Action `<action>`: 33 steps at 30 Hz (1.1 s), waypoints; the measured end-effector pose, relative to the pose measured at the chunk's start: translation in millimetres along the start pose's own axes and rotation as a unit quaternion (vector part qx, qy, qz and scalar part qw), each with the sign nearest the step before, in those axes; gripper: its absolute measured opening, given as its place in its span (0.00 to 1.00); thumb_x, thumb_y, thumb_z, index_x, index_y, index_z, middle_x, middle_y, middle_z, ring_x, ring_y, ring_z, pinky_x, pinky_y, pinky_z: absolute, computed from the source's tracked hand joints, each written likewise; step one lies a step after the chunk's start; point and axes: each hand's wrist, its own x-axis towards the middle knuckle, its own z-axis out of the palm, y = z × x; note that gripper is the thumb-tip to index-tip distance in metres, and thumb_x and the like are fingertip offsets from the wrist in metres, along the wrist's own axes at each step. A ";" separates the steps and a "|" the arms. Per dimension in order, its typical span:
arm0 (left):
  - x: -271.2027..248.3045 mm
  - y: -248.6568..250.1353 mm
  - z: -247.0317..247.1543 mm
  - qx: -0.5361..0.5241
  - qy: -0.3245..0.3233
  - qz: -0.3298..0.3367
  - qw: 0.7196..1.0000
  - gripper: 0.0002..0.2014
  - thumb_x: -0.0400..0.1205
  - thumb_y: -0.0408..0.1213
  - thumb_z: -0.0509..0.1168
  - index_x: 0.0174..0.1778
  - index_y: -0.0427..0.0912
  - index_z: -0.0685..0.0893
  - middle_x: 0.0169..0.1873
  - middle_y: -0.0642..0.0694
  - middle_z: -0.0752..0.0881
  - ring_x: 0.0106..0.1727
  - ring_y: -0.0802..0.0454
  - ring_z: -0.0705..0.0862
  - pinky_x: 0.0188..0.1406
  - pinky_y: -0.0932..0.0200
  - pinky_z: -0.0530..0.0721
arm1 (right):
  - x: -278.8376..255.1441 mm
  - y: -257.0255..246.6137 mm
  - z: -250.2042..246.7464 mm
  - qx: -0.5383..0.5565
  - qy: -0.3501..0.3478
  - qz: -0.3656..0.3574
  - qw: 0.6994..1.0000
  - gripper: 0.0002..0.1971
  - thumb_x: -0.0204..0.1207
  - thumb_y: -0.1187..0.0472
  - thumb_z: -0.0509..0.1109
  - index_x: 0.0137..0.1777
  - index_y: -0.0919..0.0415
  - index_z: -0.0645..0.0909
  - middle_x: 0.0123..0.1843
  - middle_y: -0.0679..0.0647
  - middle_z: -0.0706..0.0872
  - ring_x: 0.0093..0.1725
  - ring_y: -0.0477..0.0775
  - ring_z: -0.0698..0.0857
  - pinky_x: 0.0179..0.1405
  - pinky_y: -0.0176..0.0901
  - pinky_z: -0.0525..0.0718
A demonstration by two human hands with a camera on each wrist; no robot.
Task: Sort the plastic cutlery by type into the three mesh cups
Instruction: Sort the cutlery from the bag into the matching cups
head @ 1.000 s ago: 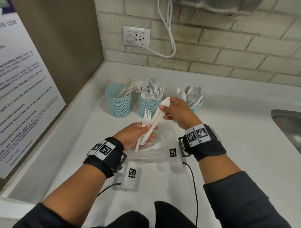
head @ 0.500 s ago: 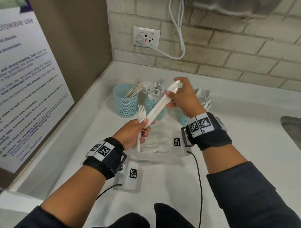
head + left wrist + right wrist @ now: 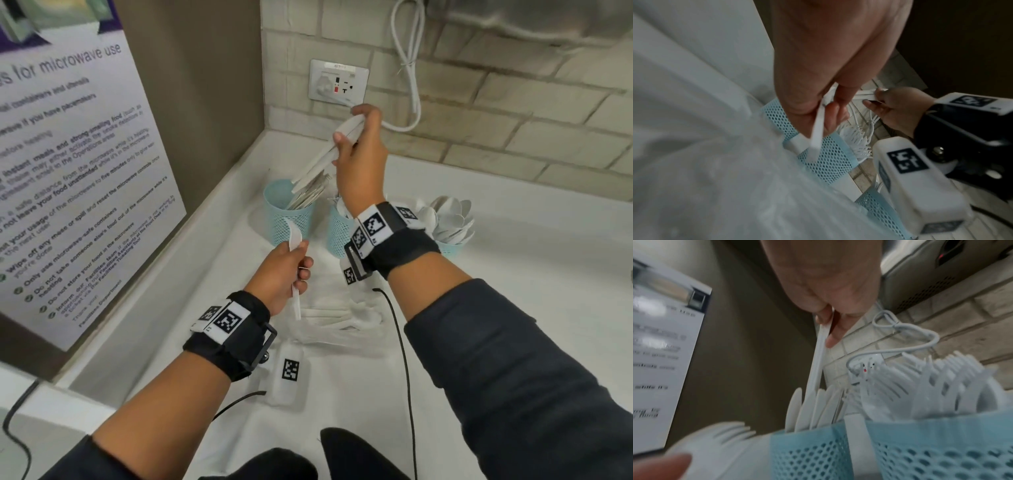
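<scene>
Three blue mesh cups stand at the back of the white counter. The left cup [image 3: 289, 214] [image 3: 809, 454] holds knives, the middle cup [image 3: 340, 233] [image 3: 941, 451] forks, the right cup [image 3: 452, 247] spoons. My right hand [image 3: 352, 133] [image 3: 830, 321] is raised over the left cup and pinches a couple of white knives [image 3: 325, 159] [image 3: 818, 361] by their upper ends. Their lower ends reach the knives standing in that cup. My left hand [image 3: 294, 260] [image 3: 824, 105], lower and in front of the cups, grips one white fork [image 3: 295, 236] [image 3: 818, 129] upright by its handle.
Loose white cutlery [image 3: 342, 318] lies on a clear plastic bag between my wrists. A white tagged box [image 3: 289, 373] and a black cable [image 3: 400, 335] lie nearer me. A poster [image 3: 68, 171] covers the left wall; a socket [image 3: 339, 80] and white cable [image 3: 411, 68] are on the brick wall.
My right hand has pulled the knives out of my left hand and carried them up and left, over the knife cup. My left hand keeps only the fork.
</scene>
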 end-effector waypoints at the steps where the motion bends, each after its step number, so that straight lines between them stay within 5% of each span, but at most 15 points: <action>1: 0.1 -0.1 -1.4 -0.003 0.005 -0.001 1.000 0.06 0.87 0.39 0.55 0.57 0.45 0.71 0.30 0.49 0.71 0.27 0.57 0.65 0.17 0.70 0.64 | -0.7 2.9 5.6 -0.025 -0.025 -0.006 0.999 0.13 0.78 0.72 0.61 0.61 0.64 0.70 0.30 0.47 0.74 0.27 0.54 0.79 0.30 0.49 0.83; 4: 0.0 -0.8 -4.5 -0.007 0.016 -0.003 1.000 0.05 0.87 0.40 0.56 0.55 0.45 0.72 0.30 0.49 0.71 0.26 0.58 0.65 0.17 0.70 0.64 | -6.6 14.0 18.1 -0.126 -0.130 -0.008 0.983 0.13 0.79 0.74 0.56 0.61 0.63 0.72 0.32 0.47 0.77 0.27 0.39 0.74 0.24 0.32 0.68; 8: -1.6 -1.7 -7.0 -0.009 0.021 -0.003 1.000 0.05 0.87 0.39 0.55 0.56 0.45 0.73 0.30 0.49 0.72 0.27 0.58 0.65 0.18 0.69 0.63 | -18.2 26.8 28.8 -0.312 -0.232 -0.059 0.919 0.12 0.80 0.69 0.54 0.59 0.60 0.74 0.49 0.61 0.84 0.51 0.63 0.80 0.46 0.49 0.71; 12: -1.8 -2.8 -6.9 -0.004 0.023 -0.006 1.000 0.06 0.87 0.39 0.55 0.57 0.44 0.74 0.30 0.49 0.72 0.27 0.57 0.65 0.18 0.68 0.63 | -23.5 26.9 32.6 -0.402 -0.275 -0.090 0.869 0.17 0.78 0.70 0.54 0.63 0.57 0.75 0.54 0.60 0.84 0.62 0.63 0.74 0.57 0.53 0.67; 19: -2.9 -3.5 -1.9 -0.032 -0.023 -0.026 0.999 0.12 0.87 0.34 0.50 0.61 0.41 0.76 0.31 0.47 0.76 0.28 0.57 0.67 0.21 0.67 0.64 | -19.2 21.4 25.8 -0.419 -0.365 -0.060 0.829 0.20 0.82 0.64 0.52 0.71 0.52 0.72 0.62 0.60 0.81 0.71 0.60 0.66 0.64 0.56 0.62; 24: -5.5 -1.8 -1.2 -0.082 -0.098 -0.065 0.990 0.16 0.86 0.40 0.50 0.55 0.35 0.81 0.30 0.47 0.80 0.27 0.57 0.69 0.21 0.68 0.68 | -12.2 14.1 3.0 -0.293 -0.337 0.003 0.895 0.19 0.84 0.59 0.54 0.74 0.48 0.69 0.66 0.56 0.80 0.73 0.59 0.63 0.66 0.53 0.62; 27: -6.0 -1.9 1.8 -0.091 -0.129 -0.069 0.985 0.18 0.86 0.40 0.49 0.56 0.34 0.80 0.30 0.47 0.81 0.26 0.58 0.71 0.21 0.68 0.70 | -7.6 11.4 -17.8 -0.192 -0.262 0.012 0.946 0.16 0.80 0.63 0.60 0.66 0.53 0.78 0.58 0.55 0.83 0.64 0.56 0.76 0.63 0.45 0.70; 30: -5.3 -3.7 7.4 -0.088 -0.140 -0.067 0.984 0.16 0.86 0.35 0.49 0.59 0.33 0.79 0.30 0.48 0.81 0.25 0.59 0.71 0.22 0.69 0.70 | -7.9 3.6 -42.4 -0.106 -0.192 0.041 0.975 0.10 0.78 0.67 0.63 0.53 0.59 0.84 0.40 0.48 0.82 0.34 0.40 0.79 0.36 0.24 0.75; 33: -4.7 -5.4 12.8 -0.081 -0.148 -0.049 0.984 0.15 0.87 0.34 0.49 0.57 0.33 0.80 0.31 0.47 0.79 0.24 0.60 0.71 0.21 0.70 0.69 | -12.6 -0.5 -66.9 -0.134 -0.250 0.076 0.956 0.06 0.76 0.64 0.67 0.47 0.61 0.85 0.32 0.48 0.83 0.26 0.37 0.77 0.25 0.22 0.73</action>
